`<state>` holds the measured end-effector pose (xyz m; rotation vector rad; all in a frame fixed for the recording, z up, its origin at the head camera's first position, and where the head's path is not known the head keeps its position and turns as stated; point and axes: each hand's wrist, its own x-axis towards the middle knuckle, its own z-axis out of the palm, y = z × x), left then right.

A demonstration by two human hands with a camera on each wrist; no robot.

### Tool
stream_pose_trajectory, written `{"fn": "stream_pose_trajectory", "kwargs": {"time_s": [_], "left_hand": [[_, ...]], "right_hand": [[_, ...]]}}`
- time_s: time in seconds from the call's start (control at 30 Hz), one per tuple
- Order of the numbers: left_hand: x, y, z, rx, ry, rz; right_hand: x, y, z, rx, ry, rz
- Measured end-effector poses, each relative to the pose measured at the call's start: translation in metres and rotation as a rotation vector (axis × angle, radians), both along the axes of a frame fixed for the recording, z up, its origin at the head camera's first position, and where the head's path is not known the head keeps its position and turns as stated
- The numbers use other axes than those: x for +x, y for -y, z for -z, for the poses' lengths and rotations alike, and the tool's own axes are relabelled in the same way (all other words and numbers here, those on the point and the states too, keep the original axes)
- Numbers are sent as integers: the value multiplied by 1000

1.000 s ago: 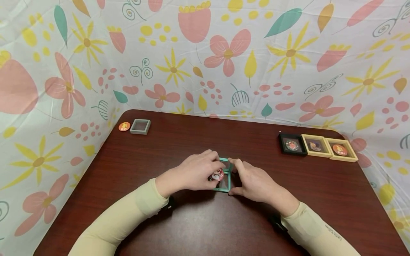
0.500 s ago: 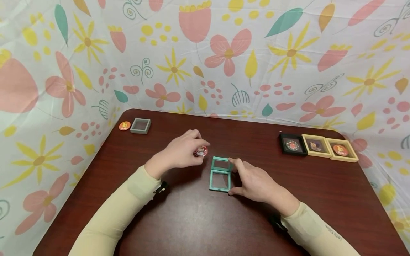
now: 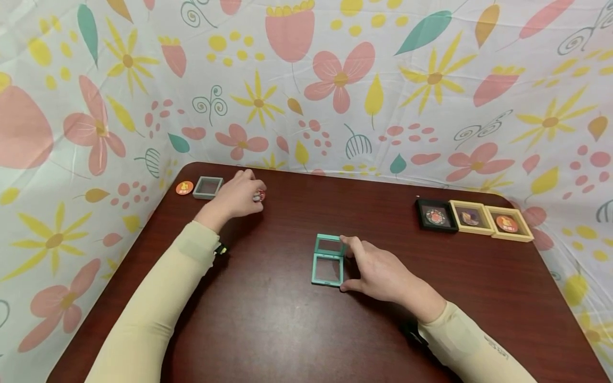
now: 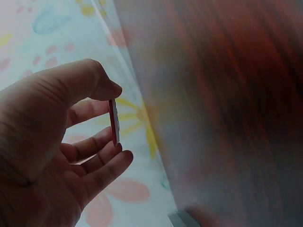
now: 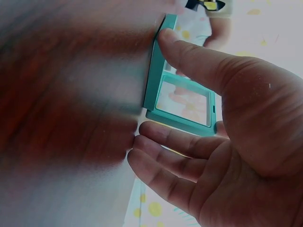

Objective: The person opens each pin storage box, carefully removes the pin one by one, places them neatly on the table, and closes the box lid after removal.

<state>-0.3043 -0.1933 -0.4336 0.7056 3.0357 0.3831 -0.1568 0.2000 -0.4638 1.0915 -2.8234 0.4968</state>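
While we hold the opened teal case point(image 3: 328, 256) at the frame's centre with our right hand point(image 3: 385, 272), thumb on its base and index finger at its raised lid, our left hand point(image 3: 233, 197), upper left of centre, pinches a round badge point(image 3: 259, 196). Beyond, upper left, we see a grey frame point(image 3: 208, 186) beside an orange disc point(image 3: 184, 188); floral cloth point(image 3: 287, 74) hangs behind.
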Motion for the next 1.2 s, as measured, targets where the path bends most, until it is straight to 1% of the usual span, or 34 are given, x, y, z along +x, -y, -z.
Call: {"fn": "stream_pose_trajectory", "kwargs": {"time_s": [0.13, 0.23, 0.4, 0.53, 0.63, 0.8, 0.97, 1.2], "left_hand": [[-10, 21, 3, -47, 17, -55], [-16, 32, 5, -89, 21, -75], [-23, 43, 6, -132, 33, -78], [-27, 48, 3, -140, 43, -57], [-30, 52, 3, -140, 57, -48], [-33, 56, 5, -153, 67, -54], [-32, 54, 3, -182, 89, -52], [-30, 50, -1, -226, 125, -19]], "right_hand": [[0, 1, -1, 7, 10, 0], [-1, 1, 0, 11, 12, 6], [-2, 0, 0, 13, 17, 10], [-1, -1, 0, 10, 24, 12], [-1, -1, -1, 12, 26, 15], [-1, -1, -1, 13, 23, 12], [-2, -1, 0, 7, 15, 2], [-1, -1, 0, 10, 15, 4]]}}
